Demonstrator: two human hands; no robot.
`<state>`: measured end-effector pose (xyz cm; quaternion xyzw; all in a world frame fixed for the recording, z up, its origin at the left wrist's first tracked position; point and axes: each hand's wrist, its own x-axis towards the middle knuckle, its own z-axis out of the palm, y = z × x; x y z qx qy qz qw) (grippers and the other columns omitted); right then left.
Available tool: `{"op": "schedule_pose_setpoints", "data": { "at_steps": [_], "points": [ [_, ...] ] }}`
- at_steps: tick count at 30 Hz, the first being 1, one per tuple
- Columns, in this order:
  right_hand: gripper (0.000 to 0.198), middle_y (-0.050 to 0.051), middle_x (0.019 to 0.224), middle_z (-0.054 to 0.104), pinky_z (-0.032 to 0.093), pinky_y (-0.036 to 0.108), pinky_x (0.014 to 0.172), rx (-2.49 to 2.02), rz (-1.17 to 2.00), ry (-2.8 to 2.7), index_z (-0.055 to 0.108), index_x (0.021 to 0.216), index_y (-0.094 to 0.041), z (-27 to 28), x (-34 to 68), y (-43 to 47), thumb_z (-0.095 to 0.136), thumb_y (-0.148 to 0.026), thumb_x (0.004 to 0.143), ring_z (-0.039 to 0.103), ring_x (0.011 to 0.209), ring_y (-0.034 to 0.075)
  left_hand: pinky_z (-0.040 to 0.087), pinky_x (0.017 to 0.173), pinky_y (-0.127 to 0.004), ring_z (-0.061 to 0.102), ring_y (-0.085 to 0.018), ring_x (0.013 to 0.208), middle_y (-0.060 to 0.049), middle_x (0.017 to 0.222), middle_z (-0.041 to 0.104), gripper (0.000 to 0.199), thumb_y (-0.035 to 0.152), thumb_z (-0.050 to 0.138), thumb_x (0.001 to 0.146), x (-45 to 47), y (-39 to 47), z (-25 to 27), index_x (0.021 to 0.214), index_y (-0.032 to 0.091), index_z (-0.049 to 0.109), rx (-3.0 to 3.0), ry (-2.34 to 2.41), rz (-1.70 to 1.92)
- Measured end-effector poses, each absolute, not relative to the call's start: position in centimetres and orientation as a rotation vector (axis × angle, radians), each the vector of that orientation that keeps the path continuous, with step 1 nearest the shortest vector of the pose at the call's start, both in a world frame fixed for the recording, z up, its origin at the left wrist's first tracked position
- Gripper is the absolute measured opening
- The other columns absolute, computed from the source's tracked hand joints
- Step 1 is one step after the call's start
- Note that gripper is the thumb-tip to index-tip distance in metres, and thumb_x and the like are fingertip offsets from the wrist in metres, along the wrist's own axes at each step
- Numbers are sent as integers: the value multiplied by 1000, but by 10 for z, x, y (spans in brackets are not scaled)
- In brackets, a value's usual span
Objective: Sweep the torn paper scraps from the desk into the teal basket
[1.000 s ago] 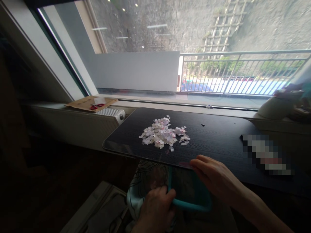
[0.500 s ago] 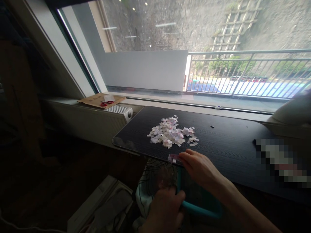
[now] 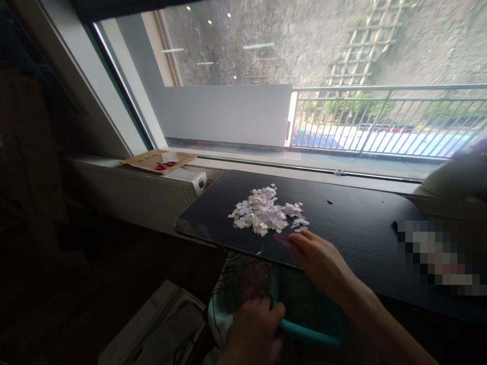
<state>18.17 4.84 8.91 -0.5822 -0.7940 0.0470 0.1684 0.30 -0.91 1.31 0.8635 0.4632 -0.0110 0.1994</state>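
Note:
A pile of small cut paper pieces (image 3: pixel 261 210), white with some pink, lies on the black table (image 3: pixel 353 218). Just in front of the pile, my right hand (image 3: pixel 315 253) pinches a thin pinkish translucent strip (image 3: pixel 282 238), held low over the tabletop. One white paper scrap (image 3: pixel 258 253) lies by the table's near edge. Below that edge, my left hand (image 3: pixel 258 324) is closed around the teal rim of a container (image 3: pixel 310 333). The container's inside is dark and its contents cannot be made out.
Red-handled scissors (image 3: pixel 166 166) rest on a brown paper envelope (image 3: pixel 140 161) at the sill, beside a white radiator (image 3: pixel 186 177). A pixelated object (image 3: pixel 437 258) lies at the table's right. A white box-like thing (image 3: pixel 152 324) sits below left.
My right hand has moved the pinkish strip away from the near edge, towards the pile. A white scrap seen at the strip now lies apart near the edge. My left hand keeps its hold.

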Motion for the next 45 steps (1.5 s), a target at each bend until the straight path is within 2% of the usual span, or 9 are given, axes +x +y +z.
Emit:
{"op": "schedule_pose_setpoints", "data": {
  "at_steps": [3,6,18,23,27,32,40,45],
  "points": [
    [30,5,91,61,35,25,63,-1861,-21,-2108,63,101,-20,91,218,69,34,-28,94,57,75,15,42,74,-33,55,-24,88,-3,94,58,18,21,55,76,2,-6,12,95,24,56,2417,1326,-60],
    [31,6,91,62,35,26,61,-1947,25,-2150,64,100,-20,90,241,71,35,-27,93,59,74,16,42,74,-33,55,-24,87,-4,95,58,19,22,55,77,1,-3,10,96,24,55,2409,1324,-116],
    [29,6,90,64,35,24,63,-1872,137,-2174,65,95,-18,97,235,80,37,-25,92,59,75,14,40,75,-31,56,-23,88,-4,96,58,25,17,58,73,4,-8,3,97,25,56,2479,1386,-113],
    [27,4,88,63,36,23,63,-1777,247,-2210,65,94,-20,92,248,56,39,-27,91,58,74,13,40,74,-30,56,-22,87,-3,96,59,22,16,57,75,-1,-6,5,95,25,56,2466,1420,-85],
    [27,4,82,62,35,25,61,-1857,196,-2173,65,87,-19,93,258,41,39,-26,90,57,68,14,39,74,-29,55,-21,87,-2,96,59,19,17,56,76,0,-6,9,93,25,56,2439,1403,-99],
    [27,5,88,64,35,24,63,-1855,159,-2137,65,94,-19,100,247,46,39,-25,90,58,76,16,40,75,-31,55,-22,88,-4,97,59,24,16,56,75,4,-7,8,97,25,57,2463,1403,-115],
    [27,5,90,64,35,23,64,-1739,277,-2208,65,96,-20,102,214,57,39,-23,90,59,76,14,40,74,-31,56,-23,88,-5,97,59,23,16,56,74,1,-6,8,95,24,57,2465,1382,-95],
    [27,6,86,64,34,25,64,-1877,196,-2178,66,90,-19,104,229,57,39,-23,89,58,75,16,40,72,-31,56,-23,86,-4,96,59,20,18,55,75,-1,-5,6,94,24,56,2440,1359,-67]
  ]
}}
